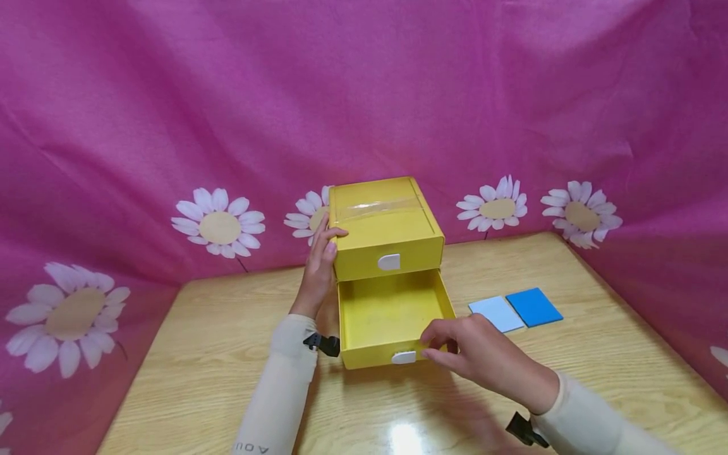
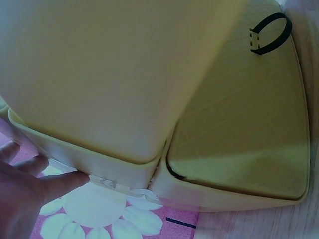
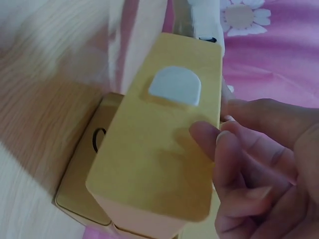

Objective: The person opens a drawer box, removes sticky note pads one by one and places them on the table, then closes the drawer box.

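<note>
A yellow two-drawer box [image 1: 372, 243] stands on the table, its lower drawer [image 1: 392, 309] pulled out toward me with nothing inside. My left hand [image 1: 320, 272] lies against the box's left side, fingertips at the upper edge. In the left wrist view the left hand's fingers [image 2: 65, 185] touch the side wall. At the right end of the lower drawer's front, my right hand [image 1: 478, 351] pinches the wall beside its white tab [image 1: 404, 357]. The right wrist view shows a fingertip of the right hand [image 3: 264, 169] on the drawer front [image 3: 154, 144].
A light blue square [image 1: 496, 314] and a darker blue square [image 1: 534, 307] lie side by side on the wooden table [image 1: 227, 354], right of the box. The upper drawer is closed, with a white tab [image 1: 389, 261]. Behind hangs a pink cloth [image 1: 341, 88] with daisies.
</note>
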`<state>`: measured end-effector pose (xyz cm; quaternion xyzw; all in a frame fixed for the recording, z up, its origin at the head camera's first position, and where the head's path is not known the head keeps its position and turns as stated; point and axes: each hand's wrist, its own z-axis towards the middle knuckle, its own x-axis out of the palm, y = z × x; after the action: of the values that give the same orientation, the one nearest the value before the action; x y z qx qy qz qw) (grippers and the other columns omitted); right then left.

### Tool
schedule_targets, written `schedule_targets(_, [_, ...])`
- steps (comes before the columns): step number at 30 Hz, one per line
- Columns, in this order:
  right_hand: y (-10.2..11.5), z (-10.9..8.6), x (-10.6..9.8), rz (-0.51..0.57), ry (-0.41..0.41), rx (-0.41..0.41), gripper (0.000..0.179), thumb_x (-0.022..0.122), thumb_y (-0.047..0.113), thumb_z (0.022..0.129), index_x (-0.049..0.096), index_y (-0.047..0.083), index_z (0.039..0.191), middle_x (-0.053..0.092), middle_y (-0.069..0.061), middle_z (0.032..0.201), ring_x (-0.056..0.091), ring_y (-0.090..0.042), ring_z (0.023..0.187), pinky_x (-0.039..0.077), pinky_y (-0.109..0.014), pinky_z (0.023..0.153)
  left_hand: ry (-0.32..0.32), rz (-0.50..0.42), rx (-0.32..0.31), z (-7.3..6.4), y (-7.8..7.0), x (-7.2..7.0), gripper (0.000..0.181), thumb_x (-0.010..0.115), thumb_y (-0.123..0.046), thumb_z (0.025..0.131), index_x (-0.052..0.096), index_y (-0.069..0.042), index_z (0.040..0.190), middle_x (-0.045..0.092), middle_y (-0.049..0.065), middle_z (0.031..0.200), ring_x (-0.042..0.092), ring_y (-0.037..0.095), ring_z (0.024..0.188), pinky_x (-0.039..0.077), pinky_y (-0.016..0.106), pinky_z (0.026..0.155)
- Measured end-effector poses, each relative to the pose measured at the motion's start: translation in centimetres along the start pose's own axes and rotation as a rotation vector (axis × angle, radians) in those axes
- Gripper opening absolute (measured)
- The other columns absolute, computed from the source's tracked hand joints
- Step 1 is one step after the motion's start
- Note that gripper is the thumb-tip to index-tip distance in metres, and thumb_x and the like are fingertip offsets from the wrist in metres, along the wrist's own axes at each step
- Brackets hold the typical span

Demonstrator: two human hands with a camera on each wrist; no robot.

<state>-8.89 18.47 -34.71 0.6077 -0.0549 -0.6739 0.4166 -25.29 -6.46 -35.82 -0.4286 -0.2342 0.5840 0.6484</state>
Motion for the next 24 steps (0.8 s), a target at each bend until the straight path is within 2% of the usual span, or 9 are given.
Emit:
schedule_targets(5, [-0.1,-0.1,0.4,0.004,0.005,-0.026,0.007,0.073,0.012,0.085,0.073,0.014,0.092,0.070,0.011,0.081,0.060,0.002,0.068,0.049,-0.020,0.058,-0.001,0.008,0.016,0.0,-0.1,0.3,0.034,0.035,-0.020,0.100,0.049,-0.002,0.126,0.009,0.016,0.160,0.011,0.031,0.146,0.013,0.058,0.113])
schedule_targets(11, [-0.1,0.0,1.4,-0.041,-0.027,-0.052,0.010,0.075,0.013,0.083,0.076,0.015,0.093,0.072,0.011,0.082,0.060,0.005,0.069,0.047,-0.019,0.057,-0.006,-0.025,-0.001,-0.3,0.0,0.1,0.035,0.035,-0.020,0.099,0.049,-0.001,0.126,0.008,0.016,0.160,0.011,0.031,0.145,0.016,0.057,0.112])
schedule_targets(16, [0.1,-0.1,2.0,-0.067,-0.035,-0.057,0.009,0.074,0.014,0.084,0.076,0.015,0.093,0.072,0.012,0.082,0.056,0.006,0.064,0.045,-0.017,0.055,-0.005,-0.025,-0.014,-0.6,0.1,0.0,0.035,0.035,-0.019,0.099,0.049,-0.002,0.126,0.007,0.016,0.160,0.011,0.032,0.145,0.014,0.060,0.112])
schedule_targets(24, [0.0,0.1,2.1,-0.097,-0.054,-0.048,0.008,0.074,0.012,0.083,0.076,0.014,0.090,0.071,0.011,0.080,0.049,0.005,0.058,0.042,-0.017,0.051,-0.004,-0.016,0.001,-0.2,-0.1,0.2,0.035,0.035,-0.020,0.099,0.049,-0.003,0.126,0.008,0.015,0.160,0.011,0.032,0.145,0.016,0.060,0.111])
